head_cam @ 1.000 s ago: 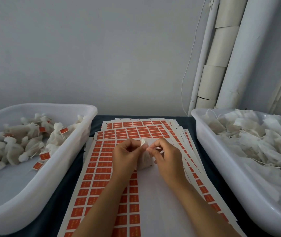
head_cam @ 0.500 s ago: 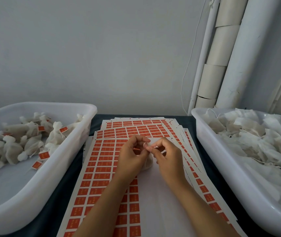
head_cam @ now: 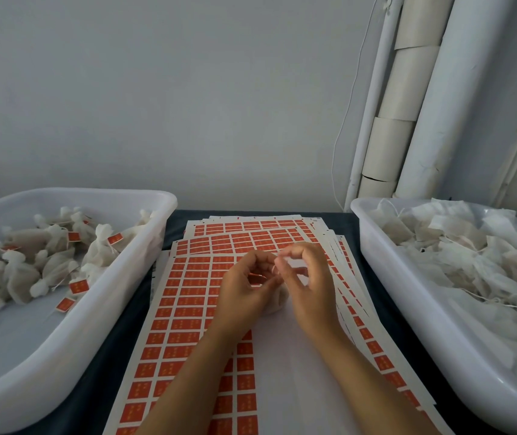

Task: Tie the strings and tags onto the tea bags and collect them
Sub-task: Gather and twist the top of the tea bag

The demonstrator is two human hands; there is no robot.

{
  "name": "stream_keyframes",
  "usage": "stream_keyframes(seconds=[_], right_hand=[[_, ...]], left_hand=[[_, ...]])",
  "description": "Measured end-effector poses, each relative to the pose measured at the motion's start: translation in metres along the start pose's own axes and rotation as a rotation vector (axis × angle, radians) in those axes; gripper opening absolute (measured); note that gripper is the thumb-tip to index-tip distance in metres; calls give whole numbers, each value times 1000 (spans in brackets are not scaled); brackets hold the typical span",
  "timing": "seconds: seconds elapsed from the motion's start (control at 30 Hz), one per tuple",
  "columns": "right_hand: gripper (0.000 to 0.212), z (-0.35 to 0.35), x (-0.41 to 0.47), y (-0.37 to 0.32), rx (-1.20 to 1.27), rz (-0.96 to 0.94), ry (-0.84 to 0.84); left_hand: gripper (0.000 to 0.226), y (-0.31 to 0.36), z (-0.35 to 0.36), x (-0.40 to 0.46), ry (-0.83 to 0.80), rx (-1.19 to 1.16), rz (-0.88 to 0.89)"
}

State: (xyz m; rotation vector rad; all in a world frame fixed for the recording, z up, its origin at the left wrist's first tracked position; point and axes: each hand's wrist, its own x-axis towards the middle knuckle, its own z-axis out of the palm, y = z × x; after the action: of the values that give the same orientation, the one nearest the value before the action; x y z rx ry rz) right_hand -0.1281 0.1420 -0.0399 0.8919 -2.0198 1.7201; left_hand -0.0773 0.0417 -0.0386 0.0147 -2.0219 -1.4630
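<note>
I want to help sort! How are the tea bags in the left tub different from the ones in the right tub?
The tea bags in the left tub are bunched and tied at the neck; those in the right tub lie flat and open. The left ones carry orange tags; the right ones show only loose strings, no tags. The left tub holds a small heap with bare floor showing; the right tub is piled high. Both sets are whitish and sit in white plastic tubs.
</note>
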Motion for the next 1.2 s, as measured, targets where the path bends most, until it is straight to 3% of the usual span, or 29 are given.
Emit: stream_keyframes(seconds=[0.07, 0.13, 0.37, 0.6, 0.7, 0.93, 1.2], right_hand=[[24, 1, 0, 0, 125, 143, -68], [16, 3, -1, 3, 177, 224, -163], [10, 3, -2, 7, 99, 156, -117], [20, 1, -2, 4, 4, 26, -139], [6, -1, -2, 3, 94, 92, -143], [8, -4, 2, 6, 169, 241, -131], [15, -8, 4, 7, 201, 253, -205]], left_hand=[[22, 1, 0, 0, -7, -22, -10], [26, 0, 0, -1, 2, -39, -3], [37, -3, 0, 1, 105, -66, -85], [27, -4, 0, -1, 83, 34, -31], [26, -6, -1, 0, 78, 52, -36], [31, -3, 1, -1, 97, 29, -64], [27, -5, -2, 1, 159, -2, -116]])
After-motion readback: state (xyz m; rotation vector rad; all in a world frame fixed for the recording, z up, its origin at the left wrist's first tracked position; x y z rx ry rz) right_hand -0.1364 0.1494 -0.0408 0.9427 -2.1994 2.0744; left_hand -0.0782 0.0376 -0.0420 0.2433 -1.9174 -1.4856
